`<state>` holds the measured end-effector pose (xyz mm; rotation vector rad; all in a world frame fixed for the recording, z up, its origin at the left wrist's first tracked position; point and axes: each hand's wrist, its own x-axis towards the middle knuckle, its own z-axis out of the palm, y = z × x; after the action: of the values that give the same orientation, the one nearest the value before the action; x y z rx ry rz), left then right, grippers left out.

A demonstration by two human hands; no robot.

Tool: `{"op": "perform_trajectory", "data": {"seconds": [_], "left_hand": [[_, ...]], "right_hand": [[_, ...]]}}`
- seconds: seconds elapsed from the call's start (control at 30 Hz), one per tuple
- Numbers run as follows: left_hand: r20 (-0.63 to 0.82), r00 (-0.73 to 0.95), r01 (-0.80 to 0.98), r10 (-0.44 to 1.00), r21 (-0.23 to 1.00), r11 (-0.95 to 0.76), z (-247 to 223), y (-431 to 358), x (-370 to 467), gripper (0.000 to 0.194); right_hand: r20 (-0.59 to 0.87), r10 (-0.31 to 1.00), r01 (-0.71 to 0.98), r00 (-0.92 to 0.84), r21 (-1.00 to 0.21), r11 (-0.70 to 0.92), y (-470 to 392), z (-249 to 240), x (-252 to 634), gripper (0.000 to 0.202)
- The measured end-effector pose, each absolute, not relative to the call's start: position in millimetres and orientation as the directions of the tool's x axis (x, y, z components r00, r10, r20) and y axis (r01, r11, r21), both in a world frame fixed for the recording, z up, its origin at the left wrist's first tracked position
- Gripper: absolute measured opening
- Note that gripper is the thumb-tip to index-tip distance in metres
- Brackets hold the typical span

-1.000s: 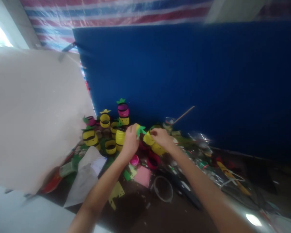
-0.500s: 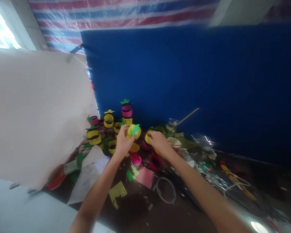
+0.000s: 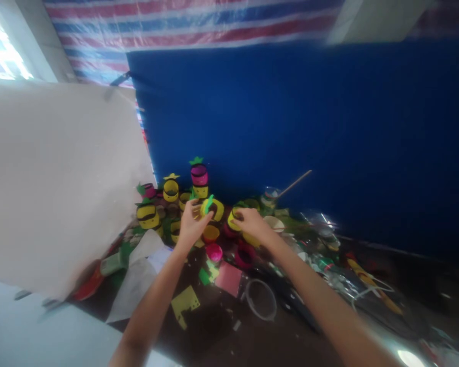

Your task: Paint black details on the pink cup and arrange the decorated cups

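My left hand is closed around a small yellow cup with a green leaf-shaped top, held above the table with its opening partly turned toward me. My right hand has its fingers on another yellow cup, which sits over a dark pink one. Just below the left hand's cup stands an orange cup, and in front of that a bright pink cup. More yellow cups with black bands, such as one at the left, and a stacked magenta cup stand behind.
Pink paper, a cut yellow sheet and a clear round ring or lid lie in front. A jar with a stick stands behind, a white bowl nearer. Clear plastic and tools clutter the right. A blue panel rises behind.
My left hand has turned its yellow cup, so the green top shows edge-on and the opening shows more. My right hand has stayed at its cup with hardly any shift.
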<state>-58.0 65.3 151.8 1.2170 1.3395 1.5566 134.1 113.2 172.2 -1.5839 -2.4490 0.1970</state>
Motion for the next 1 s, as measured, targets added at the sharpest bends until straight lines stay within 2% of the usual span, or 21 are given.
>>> {"op": "perform_trajectory", "data": {"seconds": [0.2,0.4,0.5,0.6,0.7,0.8,0.93,1.0], "left_hand": [[0.110,-0.307,-0.009,0.945,0.993,-0.119,150.3,62.2,-51.0,0.061],[0.045,-0.274,-0.092,0.961,0.993,-0.073,150.6,65.7,-44.2,0.056],[-0.032,-0.221,-0.186,0.975,0.983,-0.010,157.3,70.9,-44.7,0.050],[-0.107,-0.103,-0.262,0.989,0.962,0.077,166.8,78.0,-45.6,0.044],[-0.088,0.023,-0.228,0.996,0.969,0.091,175.5,86.9,-42.8,0.042],[-0.061,0.103,-0.159,0.993,0.984,0.077,181.8,96.8,-34.1,0.042],[-0.024,0.099,-0.102,0.995,0.994,0.034,178.8,106.3,-20.8,0.042],[0.066,0.064,-0.057,0.996,0.996,-0.062,169.3,107.4,-16.3,0.040]], "right_hand": [[0.204,0.901,0.841,-0.383,-0.327,0.431,110.3,173.2,147.4,0.016],[0.344,0.890,0.801,-0.299,-0.416,0.430,105.5,175.4,160.5,0.022],[0.417,0.852,0.708,-0.316,-0.495,0.504,99.6,185.0,165.4,0.021],[0.465,0.773,0.558,-0.431,-0.536,0.634,92.5,200.8,167.1,0.024],[0.416,0.725,0.498,-0.549,-0.533,0.684,88.0,216.3,165.9,0.022],[0.358,0.738,0.523,-0.572,-0.534,0.665,87.0,224.1,165.6,0.017],[0.347,0.786,0.579,-0.511,-0.537,0.614,85.3,220.4,177.1,0.015],[0.392,0.829,0.619,-0.399,-0.552,0.559,83.6,215.1,189.1,0.015]]}}
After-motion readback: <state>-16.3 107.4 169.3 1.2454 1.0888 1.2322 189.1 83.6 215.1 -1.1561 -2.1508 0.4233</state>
